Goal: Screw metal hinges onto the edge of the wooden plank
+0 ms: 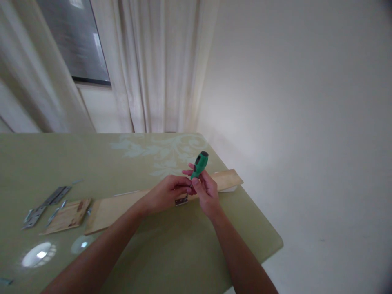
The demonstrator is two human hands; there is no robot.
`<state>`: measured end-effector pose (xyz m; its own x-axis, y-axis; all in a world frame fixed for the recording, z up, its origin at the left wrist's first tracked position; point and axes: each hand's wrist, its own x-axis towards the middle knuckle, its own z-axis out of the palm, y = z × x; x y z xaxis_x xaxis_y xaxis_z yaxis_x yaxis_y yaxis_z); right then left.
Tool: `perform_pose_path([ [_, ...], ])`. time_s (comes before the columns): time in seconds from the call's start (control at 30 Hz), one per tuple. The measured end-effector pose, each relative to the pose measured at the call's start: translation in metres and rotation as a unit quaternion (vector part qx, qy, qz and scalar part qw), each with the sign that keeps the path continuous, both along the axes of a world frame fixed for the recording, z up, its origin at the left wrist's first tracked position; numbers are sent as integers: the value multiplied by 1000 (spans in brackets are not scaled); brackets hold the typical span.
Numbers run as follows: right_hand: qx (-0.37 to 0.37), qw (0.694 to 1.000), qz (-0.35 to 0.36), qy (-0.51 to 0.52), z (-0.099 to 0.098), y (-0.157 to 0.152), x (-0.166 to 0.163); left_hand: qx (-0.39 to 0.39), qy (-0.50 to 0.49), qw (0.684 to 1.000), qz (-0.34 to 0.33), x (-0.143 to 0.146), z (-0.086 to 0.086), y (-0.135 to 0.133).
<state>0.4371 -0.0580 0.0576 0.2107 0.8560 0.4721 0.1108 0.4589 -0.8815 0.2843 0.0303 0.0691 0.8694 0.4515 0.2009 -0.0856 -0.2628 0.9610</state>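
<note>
My right hand [208, 194] is closed around the lower part of a screwdriver [200, 163] with a green and black handle, which stands tilted with its handle up. Thumb and fingers of my left hand [171, 190] are pinched together close to the screwdriver's shaft; whatever lies between them is too small to make out. Below the fingertips, a dark metal hinge [181, 201] sits at the near edge of a long wooden board [105, 210]. My left hand and forearm cover the middle of that board, and its far end [228, 179] shows beyond my right hand.
On the left lie a small wooden piece [69, 215] with screws on it and more metal hinges [58, 195]. A small object [5, 281] is at the lower left. The green table [171, 253] ends at the right, beside a white wall [300, 122]. Curtains [159, 65] hang behind.
</note>
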Motion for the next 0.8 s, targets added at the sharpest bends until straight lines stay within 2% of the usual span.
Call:
perform_pose_path([
  [0.2, 25, 999, -37, 0, -4, 2, -1, -28, 10, 996, 89, 6, -8, -4],
  [0.3, 25, 999, -43, -4, -5, 1, 0, -46, 4, 997, 60, 6, -5, -6],
  [0.43, 2, 1000, -18, -2, 0, -2, 0, -21, -1, 1000, -6, 2, -1, -4],
  [0.63, 19, 999, -29, -1, 7, -3, -1, -9, 8, 997, 71, 4, -5, -4],
  [0.8, 27, 999, -36, 9, 6, -4, -2, 0, 4, 995, 102, 8, -3, -9],
])
